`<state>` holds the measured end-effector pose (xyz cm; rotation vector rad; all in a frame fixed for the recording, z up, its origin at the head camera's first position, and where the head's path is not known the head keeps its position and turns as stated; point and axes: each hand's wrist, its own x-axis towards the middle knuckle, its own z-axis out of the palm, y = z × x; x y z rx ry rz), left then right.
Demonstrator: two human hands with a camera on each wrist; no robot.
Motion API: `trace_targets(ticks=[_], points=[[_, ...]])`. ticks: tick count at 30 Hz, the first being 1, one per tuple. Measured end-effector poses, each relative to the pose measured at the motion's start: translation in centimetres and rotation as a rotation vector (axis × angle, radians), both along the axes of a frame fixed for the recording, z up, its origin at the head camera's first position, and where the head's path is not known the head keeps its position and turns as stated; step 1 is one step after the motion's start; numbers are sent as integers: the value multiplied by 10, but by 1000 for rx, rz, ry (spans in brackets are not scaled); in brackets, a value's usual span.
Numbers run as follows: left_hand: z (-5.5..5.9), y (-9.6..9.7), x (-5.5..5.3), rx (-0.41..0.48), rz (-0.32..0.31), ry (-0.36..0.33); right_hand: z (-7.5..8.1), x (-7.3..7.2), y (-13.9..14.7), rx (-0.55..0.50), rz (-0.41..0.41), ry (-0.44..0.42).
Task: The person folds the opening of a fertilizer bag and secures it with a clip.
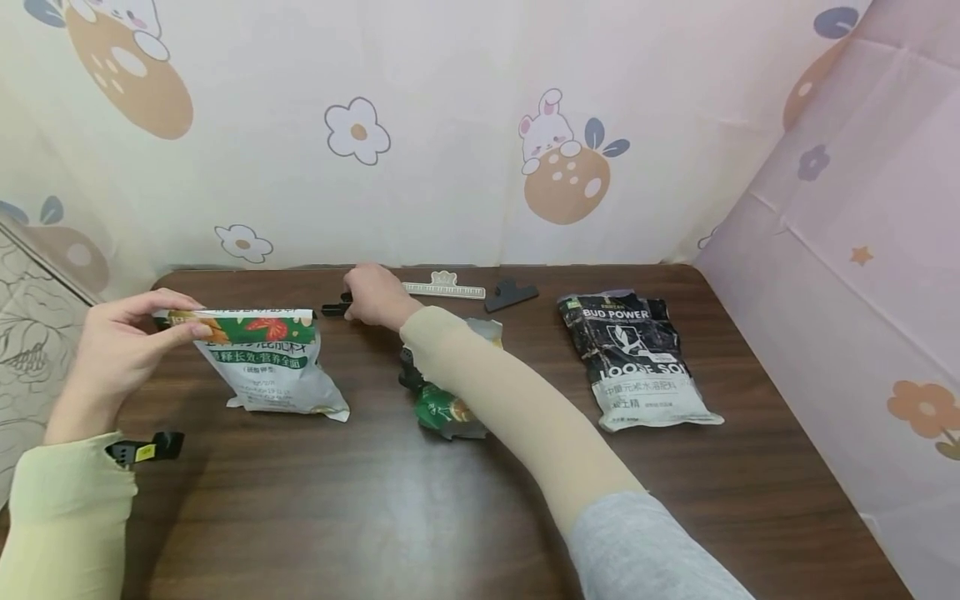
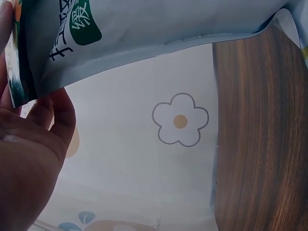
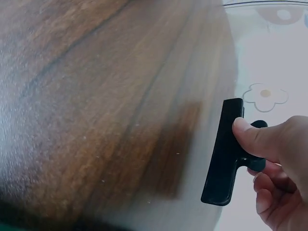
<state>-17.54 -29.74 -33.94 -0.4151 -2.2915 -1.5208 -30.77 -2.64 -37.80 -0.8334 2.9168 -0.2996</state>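
My left hand [image 1: 123, 342] pinches the top of a white and green fertilizer bag [image 1: 273, 379] at its left corner. That top is folded over into a flat green strip, and the bag stands on the table at the left. At the table's back edge my right hand [image 1: 378, 298] holds a black bag clip [image 3: 221, 159]. The right wrist view shows the thumb on the clip's face near its handle, with the clip's long bar pointing away from the palm. In the left wrist view, the white bag's side hangs above the fingers.
Under my right forearm lies a green and silver bag [image 1: 450, 412], partly hidden. A white clip [image 1: 446, 291] and a dark grey clip [image 1: 512, 295] lie along the back edge. A black and white bag [image 1: 637, 358] rests on the right of the brown table [image 1: 360, 517].
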Motion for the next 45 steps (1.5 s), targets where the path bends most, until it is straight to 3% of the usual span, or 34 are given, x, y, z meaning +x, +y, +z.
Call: trace_targets(ticks=[7, 11, 15, 20, 25, 34, 45], points=[[1, 2, -2, -44, 26, 23, 15, 5, 10, -90, 8, -40], [-1, 2, -4, 29, -30, 34, 23, 8, 17, -162, 17, -75], [-2, 4, -5, 32, -27, 40, 35, 11, 23, -222, 19, -107], [0, 7, -3, -52, 47, 42, 59, 15, 29, -282, 62, -81], [1, 9, -2, -68, 64, 49, 89, 23, 32, -315, 125, -8], [0, 11, -2, -54, 72, 40, 141, 52, 29, -279, 198, 41], [-1, 10, -3, -32, 92, 41, 172, 82, -12, -74, 286, 48]])
